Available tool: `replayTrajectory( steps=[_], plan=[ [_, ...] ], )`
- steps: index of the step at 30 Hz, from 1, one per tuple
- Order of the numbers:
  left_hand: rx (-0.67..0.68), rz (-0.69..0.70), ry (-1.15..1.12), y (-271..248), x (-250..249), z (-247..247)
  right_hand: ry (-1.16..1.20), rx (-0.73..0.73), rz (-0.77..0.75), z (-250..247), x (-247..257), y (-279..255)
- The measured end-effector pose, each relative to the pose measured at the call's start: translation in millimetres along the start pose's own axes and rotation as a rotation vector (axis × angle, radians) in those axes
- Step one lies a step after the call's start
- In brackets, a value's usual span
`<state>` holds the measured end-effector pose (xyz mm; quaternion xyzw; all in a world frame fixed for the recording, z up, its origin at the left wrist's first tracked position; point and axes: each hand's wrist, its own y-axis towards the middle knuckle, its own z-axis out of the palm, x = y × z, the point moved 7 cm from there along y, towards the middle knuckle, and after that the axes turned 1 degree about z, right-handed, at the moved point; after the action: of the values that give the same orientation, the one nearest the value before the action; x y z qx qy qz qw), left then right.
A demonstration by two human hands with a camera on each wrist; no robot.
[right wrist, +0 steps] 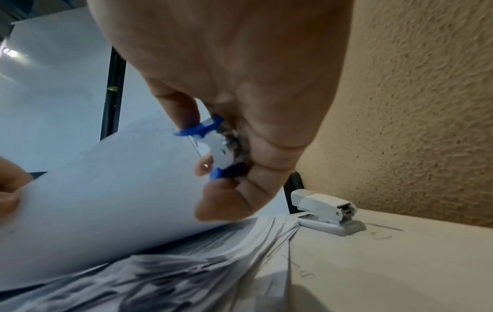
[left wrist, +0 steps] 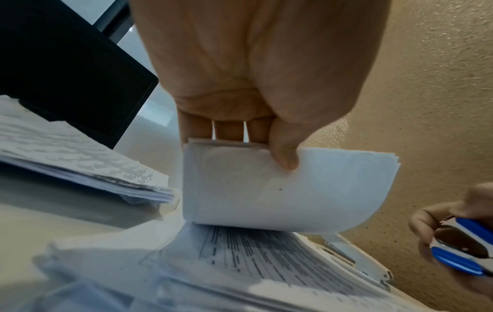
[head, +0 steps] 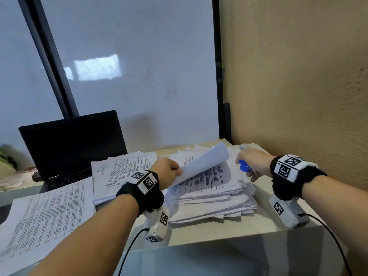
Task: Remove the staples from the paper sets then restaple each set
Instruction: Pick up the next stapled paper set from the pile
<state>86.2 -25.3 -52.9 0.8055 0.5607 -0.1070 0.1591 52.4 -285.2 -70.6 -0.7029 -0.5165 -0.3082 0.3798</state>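
My left hand (head: 166,169) pinches the top paper set (head: 203,163), thumb against fingers (left wrist: 229,128), and curls it up off the stack (head: 211,198), its long edge running from near left to far right. My right hand (head: 253,164) hovers just right of the curl with its fingers clamped on the blue remover (right wrist: 213,147), whose claws point left at the sheets. The white stapler (right wrist: 326,212) sits far right on the worktop (right wrist: 387,263) by the wall, loose staples (right wrist: 381,236) near it, a laptop (head: 73,144) and more papers (head: 45,218) lie left.
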Motion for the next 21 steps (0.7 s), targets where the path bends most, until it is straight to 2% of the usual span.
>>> replayTrajectory(
  steps=[3,7,12,14,16,21],
  plan=[
    [-0.022,0.032,-0.025,-7,-4,-6,0.108,0.009,0.052,2,-2,-2],
    [0.064,0.086,-0.091,-20,-13,2,0.145,-0.025,0.094,4,-8,0],
    [0.327,0.124,-0.133,-39,-19,37,-0.125,0.095,0.162,20,-21,-4],
    [0.359,0.083,-0.064,-42,-15,41,-0.255,0.09,0.115,20,-20,-3],
    [0.405,0.036,0.047,-43,-6,48,-0.281,0.031,0.068,16,-16,0],
    [0.474,-0.02,0.119,-48,14,65,0.073,-0.163,-0.003,-4,-9,-2]
  ],
)
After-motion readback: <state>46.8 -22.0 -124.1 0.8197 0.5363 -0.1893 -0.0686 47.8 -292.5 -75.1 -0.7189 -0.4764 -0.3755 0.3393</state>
